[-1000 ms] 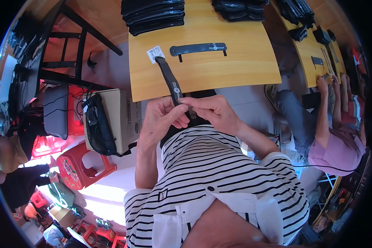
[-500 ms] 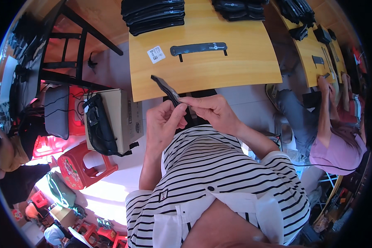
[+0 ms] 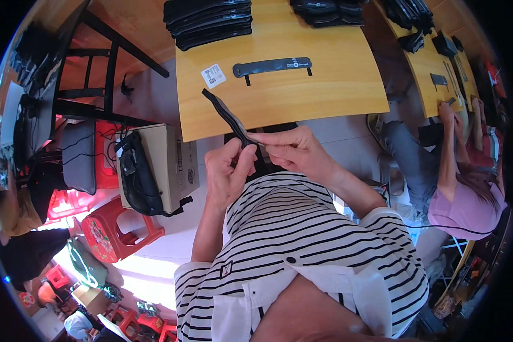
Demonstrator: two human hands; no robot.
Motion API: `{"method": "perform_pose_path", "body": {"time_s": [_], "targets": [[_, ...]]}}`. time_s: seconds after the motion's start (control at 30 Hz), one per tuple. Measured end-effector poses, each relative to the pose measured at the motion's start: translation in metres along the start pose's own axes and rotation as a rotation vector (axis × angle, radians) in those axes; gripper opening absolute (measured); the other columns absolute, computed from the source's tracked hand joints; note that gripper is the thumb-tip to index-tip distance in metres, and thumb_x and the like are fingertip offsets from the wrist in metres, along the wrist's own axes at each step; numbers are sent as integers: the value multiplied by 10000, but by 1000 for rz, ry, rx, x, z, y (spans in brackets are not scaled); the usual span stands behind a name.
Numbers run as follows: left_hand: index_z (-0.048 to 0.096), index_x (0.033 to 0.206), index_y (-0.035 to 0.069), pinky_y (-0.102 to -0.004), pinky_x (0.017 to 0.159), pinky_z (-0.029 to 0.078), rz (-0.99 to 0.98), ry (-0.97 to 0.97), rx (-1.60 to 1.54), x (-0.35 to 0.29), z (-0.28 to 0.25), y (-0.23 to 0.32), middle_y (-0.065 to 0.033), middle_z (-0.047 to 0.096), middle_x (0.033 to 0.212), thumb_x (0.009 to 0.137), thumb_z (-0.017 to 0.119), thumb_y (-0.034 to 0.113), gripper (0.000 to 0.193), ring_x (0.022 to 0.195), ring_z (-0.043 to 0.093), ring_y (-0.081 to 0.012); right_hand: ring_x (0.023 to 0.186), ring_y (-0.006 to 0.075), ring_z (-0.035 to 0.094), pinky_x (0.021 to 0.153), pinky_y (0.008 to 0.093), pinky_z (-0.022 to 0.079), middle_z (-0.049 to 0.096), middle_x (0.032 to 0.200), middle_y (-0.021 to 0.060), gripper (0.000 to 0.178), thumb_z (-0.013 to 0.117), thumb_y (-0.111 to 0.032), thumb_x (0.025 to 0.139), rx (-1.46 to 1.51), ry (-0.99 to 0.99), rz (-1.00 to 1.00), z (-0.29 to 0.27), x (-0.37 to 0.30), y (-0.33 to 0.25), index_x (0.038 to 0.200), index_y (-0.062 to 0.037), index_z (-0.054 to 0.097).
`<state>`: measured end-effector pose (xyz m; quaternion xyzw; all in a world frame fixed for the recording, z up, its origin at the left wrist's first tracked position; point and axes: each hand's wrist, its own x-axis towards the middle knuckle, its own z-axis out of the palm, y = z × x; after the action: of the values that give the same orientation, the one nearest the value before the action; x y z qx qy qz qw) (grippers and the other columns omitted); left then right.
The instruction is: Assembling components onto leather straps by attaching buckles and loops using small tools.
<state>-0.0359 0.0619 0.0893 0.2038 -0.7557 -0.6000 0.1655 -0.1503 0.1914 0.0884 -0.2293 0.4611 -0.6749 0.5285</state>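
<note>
My left hand [image 3: 228, 171] is closed on the lower end of a narrow black-and-grey fabric strip [image 3: 225, 113], thumb on top. My right hand [image 3: 300, 153] pinches the same end from the right, its fingertips meeting the left thumb. The strip stands up and leans to the left, its free end over the table's front edge. Just beyond it on the table lies a flat dark grey band [image 3: 273, 66] with two short black tabs, beside a white printed label [image 3: 213, 76]. What lies between my fingertips is partly hidden.
Two stacks of folded black fabric pieces, left [image 3: 208, 25] and right [image 3: 328, 14], stand at the back of the wooden table [image 3: 325, 94]. At left are a cardboard box [image 3: 164, 171] with a black bag and a red stool [image 3: 117, 231]. A person in pink [image 3: 464, 208] works at right.
The strip's free end has risen and swung slightly left, so more of its length shows above my hands. Both hands keep their grip nearly in place.
</note>
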Motion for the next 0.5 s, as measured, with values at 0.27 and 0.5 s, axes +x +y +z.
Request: {"method": "perform_pose_path", "body": {"time_s": [0.27,0.5], "targets": [[494,590,9,-185,376,297,35,83,-38,1,10,-6,3,465,461,846,488,70,263,392,420,-39,502,34,316,438,175,280,374,589,-52,311,491,-22,872,-45,41,-11,3,-1,8,1178,-37,543],[449,540,3,-213,367,290,-121,-28,-136,-7,3,7,15,435,450,820,520,66,296,404,385,-29,518,58,367,459,220,302,417,576,-16,173,672,-73,705,-813,64,-232,-2,-3,-20,847,-12,594]]}}
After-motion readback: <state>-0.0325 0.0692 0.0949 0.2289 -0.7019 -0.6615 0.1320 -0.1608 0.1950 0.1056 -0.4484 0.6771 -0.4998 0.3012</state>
